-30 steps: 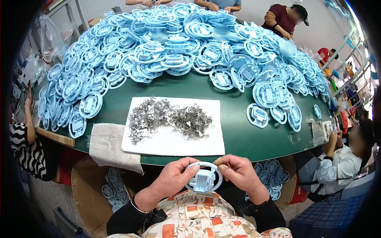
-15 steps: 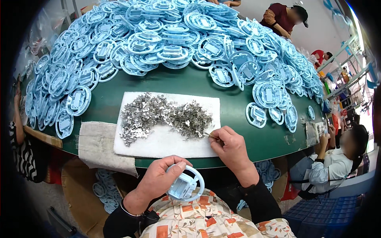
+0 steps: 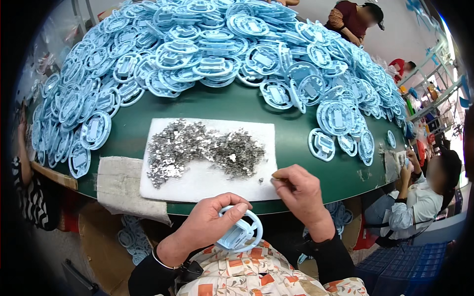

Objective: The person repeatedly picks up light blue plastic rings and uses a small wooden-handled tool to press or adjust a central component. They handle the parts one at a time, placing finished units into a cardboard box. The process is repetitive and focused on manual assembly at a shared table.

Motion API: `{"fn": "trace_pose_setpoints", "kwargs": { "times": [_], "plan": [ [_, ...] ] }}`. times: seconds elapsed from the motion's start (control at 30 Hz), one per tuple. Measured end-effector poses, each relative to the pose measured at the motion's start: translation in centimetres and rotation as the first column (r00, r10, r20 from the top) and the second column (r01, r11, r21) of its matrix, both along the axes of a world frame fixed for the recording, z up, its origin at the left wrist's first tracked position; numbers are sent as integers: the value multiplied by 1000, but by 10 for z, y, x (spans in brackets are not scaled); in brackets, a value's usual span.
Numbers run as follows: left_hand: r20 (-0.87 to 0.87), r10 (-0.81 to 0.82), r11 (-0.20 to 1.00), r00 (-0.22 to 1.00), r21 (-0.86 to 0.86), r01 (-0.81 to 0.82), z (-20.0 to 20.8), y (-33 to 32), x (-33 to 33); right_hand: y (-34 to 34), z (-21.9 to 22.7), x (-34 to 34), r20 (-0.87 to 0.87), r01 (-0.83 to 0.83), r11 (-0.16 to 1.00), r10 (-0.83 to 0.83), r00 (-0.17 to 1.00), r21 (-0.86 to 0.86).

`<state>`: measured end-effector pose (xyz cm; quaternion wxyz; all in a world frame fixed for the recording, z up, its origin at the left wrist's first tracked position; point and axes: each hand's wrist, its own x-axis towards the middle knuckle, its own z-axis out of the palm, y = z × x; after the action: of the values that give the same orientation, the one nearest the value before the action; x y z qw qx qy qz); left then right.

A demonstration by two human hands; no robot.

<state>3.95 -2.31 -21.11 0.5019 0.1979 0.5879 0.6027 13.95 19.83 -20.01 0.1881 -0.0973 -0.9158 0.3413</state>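
Note:
My left hand (image 3: 210, 219) grips a light-blue plastic toy steering wheel (image 3: 240, 234) by its rim, thumb on top, just in front of my body. My right hand (image 3: 301, 192) is closed in a pinch at the right edge of a white foam pad (image 3: 207, 191). Between its fingertips sits a thin metal tool, almost wholly hidden now; half a second ago its pointed end showed. Two heaps of small silvery metal pieces (image 3: 170, 153) lie joined on the pad. One loose piece (image 3: 260, 181) lies apart, near my right fingertips.
A huge pile of light-blue steering wheels (image 3: 212, 47) covers the far side of the green table (image 3: 291, 133). A grey cloth (image 3: 129, 185) lies left of the pad. Cardboard boxes (image 3: 101, 241) with more wheels stand below. Co-workers sit at the right (image 3: 429, 197) and far side.
My right hand has drawn back from the heap toward the pad's right edge. A loose piece now lies apart from the heap. My left hand and the wheel have shifted slightly right.

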Motion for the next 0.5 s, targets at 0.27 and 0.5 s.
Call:
{"fn": "trace_pose_setpoints", "kwargs": {
  "times": [0.27,0.5],
  "plan": [
    [-72,3,1000,997,-30,-5,-4,-31,0,-41,21,-54,51,-247,968,249,967,-40],
    [-34,103,995,994,-3,-103,-15,-56,0,-87,4,-106,146,-391,896,366,919,212]
  ]
}}
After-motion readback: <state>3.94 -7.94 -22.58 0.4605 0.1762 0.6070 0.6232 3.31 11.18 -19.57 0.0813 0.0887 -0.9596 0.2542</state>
